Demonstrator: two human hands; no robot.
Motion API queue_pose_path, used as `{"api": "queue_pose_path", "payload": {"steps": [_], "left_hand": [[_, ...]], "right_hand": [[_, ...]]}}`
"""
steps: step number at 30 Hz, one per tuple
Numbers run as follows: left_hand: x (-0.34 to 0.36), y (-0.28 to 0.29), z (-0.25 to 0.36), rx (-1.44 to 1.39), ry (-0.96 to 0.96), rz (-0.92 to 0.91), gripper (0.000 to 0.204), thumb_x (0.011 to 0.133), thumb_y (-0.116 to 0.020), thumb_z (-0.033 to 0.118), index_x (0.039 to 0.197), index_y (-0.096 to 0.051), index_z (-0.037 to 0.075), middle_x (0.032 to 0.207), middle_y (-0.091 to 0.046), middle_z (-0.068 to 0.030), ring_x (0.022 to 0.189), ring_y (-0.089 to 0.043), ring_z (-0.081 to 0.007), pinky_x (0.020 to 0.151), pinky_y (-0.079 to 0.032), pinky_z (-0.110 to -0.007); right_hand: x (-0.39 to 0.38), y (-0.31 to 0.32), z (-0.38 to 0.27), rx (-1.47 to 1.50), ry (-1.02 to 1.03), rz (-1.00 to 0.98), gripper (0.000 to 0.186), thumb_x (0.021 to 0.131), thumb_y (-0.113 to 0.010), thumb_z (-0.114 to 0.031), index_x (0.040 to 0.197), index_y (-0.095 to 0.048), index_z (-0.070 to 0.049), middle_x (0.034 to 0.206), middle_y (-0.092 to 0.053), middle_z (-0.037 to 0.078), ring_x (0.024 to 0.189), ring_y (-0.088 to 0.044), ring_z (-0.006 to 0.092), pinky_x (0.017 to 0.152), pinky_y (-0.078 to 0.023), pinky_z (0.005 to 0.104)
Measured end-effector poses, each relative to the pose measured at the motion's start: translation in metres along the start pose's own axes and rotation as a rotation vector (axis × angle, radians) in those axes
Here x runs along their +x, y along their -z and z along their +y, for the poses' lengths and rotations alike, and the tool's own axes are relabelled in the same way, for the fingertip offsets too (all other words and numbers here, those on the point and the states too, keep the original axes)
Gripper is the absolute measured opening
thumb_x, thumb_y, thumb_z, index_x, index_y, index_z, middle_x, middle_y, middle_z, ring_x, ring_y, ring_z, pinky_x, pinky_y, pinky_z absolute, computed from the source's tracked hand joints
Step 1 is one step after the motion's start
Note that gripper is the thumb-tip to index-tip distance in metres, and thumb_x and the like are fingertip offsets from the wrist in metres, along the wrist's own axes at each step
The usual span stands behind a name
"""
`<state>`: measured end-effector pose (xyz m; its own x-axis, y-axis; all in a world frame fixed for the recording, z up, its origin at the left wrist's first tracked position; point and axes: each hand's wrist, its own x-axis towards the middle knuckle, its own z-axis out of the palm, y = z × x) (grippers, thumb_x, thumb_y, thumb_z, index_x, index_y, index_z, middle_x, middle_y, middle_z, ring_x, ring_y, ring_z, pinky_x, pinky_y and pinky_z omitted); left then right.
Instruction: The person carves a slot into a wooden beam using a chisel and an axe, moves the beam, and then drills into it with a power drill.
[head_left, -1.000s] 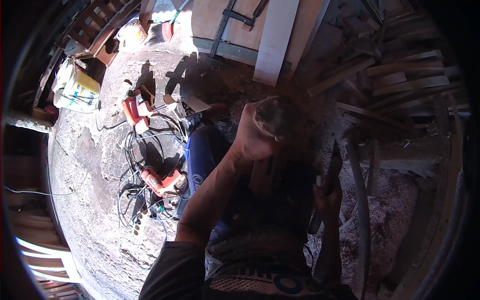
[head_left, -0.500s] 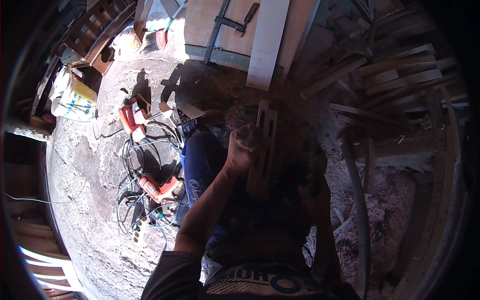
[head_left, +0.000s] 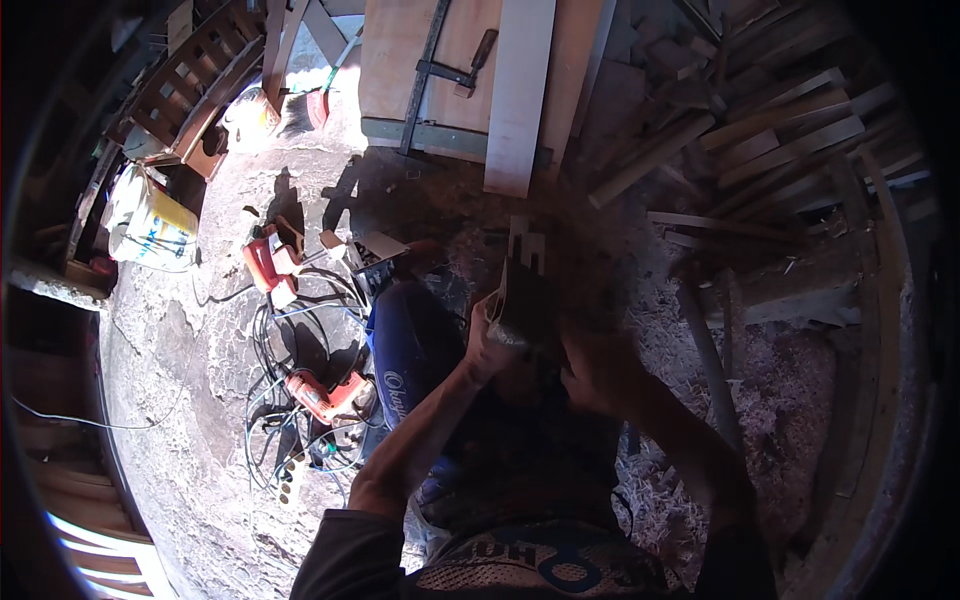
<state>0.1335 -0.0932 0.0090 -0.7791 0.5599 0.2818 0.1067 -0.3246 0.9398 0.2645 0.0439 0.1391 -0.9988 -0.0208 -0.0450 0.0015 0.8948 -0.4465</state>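
In front of my lap, a slotted piece of wood (head_left: 518, 240) stands out from deep shadow. My left hand (head_left: 482, 340) is closed around a dusty, grey, blunt-ended thing (head_left: 510, 334) against the near part of the wood; its kind is too dark to make out. Close by on the right is my right hand (head_left: 590, 365), its fingers turned inward and lost in the shade. Whether it grips the wood or the grey thing cannot be seen.
A red power drill (head_left: 325, 395) and another red power tool (head_left: 270, 265) lie among tangled cables on the left floor. Beyond them stands a white bucket (head_left: 155, 225). A clamp (head_left: 455, 72) rests on boards ahead, beside a long pale plank (head_left: 518, 100). Scrap wood (head_left: 780, 130) is heaped at right.
My left hand has moved down toward my body with the grey thing. My right hand has come up and inward beside it. The slotted wood now shows only its far part.
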Motion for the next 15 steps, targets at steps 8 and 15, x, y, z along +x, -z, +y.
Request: {"api": "queue_pose_path", "payload": {"steps": [8,15], "left_hand": [[0.034,0.000,0.001,0.097,0.023,-0.031,0.003,0.087,-0.067,0.002,0.084,-0.068,0.003,0.082,-0.068,0.0001,0.078,-0.063,-0.0078,0.069,-0.052,-0.028],[0.091,0.035,0.079,0.230,-0.185,0.326,0.007,0.081,-0.073,0.006,0.078,-0.068,0.003,0.073,-0.069,-0.0029,0.065,-0.065,-0.0121,0.063,-0.051,-0.028]], "right_hand": [[-0.028,-0.050,0.045,0.373,-0.112,0.417,0.059,0.086,-0.071,-0.014,0.139,-0.047,-0.001,0.100,-0.070,0.012,0.080,-0.070,0.0322,0.070,-0.056,0.0424],[-0.058,-0.063,0.069,1.121,-0.693,0.297,0.039,0.095,-0.068,-0.020,0.129,-0.054,-0.006,0.074,-0.054,0.000,0.047,-0.050,0.0077,0.042,-0.041,0.0242]]}}
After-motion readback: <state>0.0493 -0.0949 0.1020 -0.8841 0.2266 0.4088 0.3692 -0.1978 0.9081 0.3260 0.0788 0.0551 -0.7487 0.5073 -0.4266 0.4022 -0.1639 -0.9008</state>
